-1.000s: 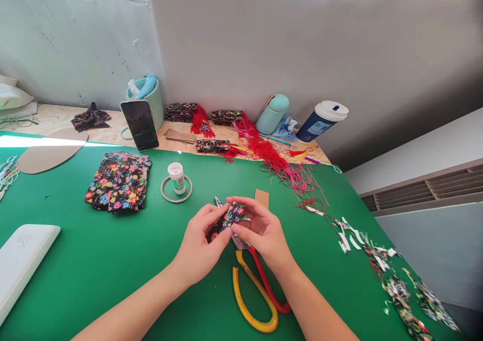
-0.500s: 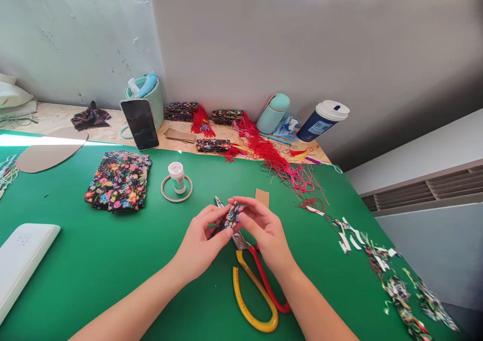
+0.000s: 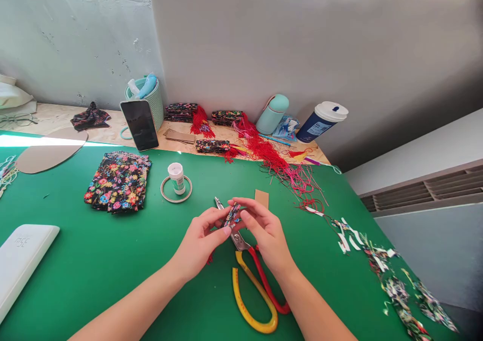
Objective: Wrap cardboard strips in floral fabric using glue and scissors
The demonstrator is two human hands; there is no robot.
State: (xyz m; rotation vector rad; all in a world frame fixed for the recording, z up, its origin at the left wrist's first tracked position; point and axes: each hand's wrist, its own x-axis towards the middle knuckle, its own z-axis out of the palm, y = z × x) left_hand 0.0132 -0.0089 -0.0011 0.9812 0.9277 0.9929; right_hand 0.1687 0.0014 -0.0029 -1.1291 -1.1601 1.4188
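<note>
Cloth piece (image 3: pixel 232 214), glossy plastic scissor handles (image 3: pixel 236 291), shiny metal blades (image 3: pixel 238 241), smooth tabletop (image 3: pixel 113 260).

Green tabletop (image 3: pixel 101 260) was streaked with bright light (image 3: pixel 9 141) at left, backed by pretty beat-up grey wall (image 3: pixel 79 44); slatted vent (image 3: pixel 449 186) was spotted right.

Bright overall, light fairly even on green tabletop (image 3: pixel 113 270). Glare in 2 places: pale streak on wall (image 3: pixel 264 44), top, right of centre; white band across tabletop, far left. Wall darkens toward right; upper-right corner near black. Held floral fabric (image 3: pixel 232 214) slightly soft; scraps (image 3: pixel 398 290), lower right, smeared, stretched.
</note>
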